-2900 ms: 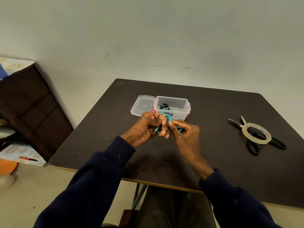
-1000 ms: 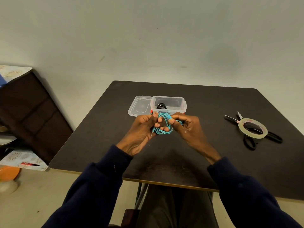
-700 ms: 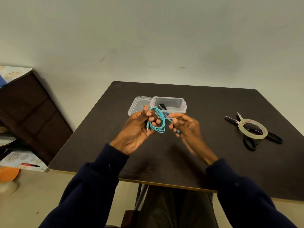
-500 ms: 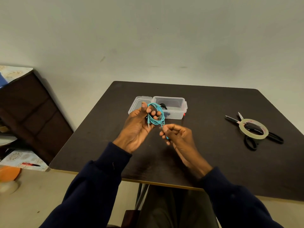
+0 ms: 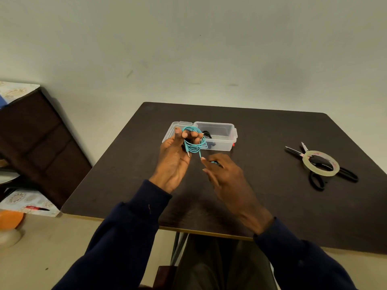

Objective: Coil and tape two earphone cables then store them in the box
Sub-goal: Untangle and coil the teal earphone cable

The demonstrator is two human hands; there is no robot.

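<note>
Closest to the lens, two dark navy sleeves (image 5: 125, 237) are reaching up from the bottom edge and crossing the near rim of the dark table (image 5: 272, 206). I am watching both hands working above the tabletop, on my side of the box.

Left hand (image 5: 173, 162): palm facing me, fingers curling through the coiled teal earphone cable (image 5: 193, 145) and gripping its loops, thumb standing up at the left. The jack plug (image 5: 188, 154) is hanging off the bottom of the coil, just beside the palm.

Right hand (image 5: 228, 176): sitting lower and to the right, back toward me, fingertips pinching the loose tail of the same cable. A short strand is running up from that pinch to the coil.

Beyond the hands, the clear plastic box (image 5: 222, 141) is sitting open on the table, with a black cable (image 5: 207, 133) lying inside at its left end. The lid (image 5: 169, 133) is lying just left of the box, partly hidden behind the left hand; I cannot tell whether the two are touching.

Off to the right, well apart from the box, a tape roll (image 5: 320, 173) is resting on top of black-handled scissors (image 5: 293, 151).

Farther out, a dark cabinet (image 5: 31, 143) is standing at the left against the pale wall (image 5: 188, 49).
</note>
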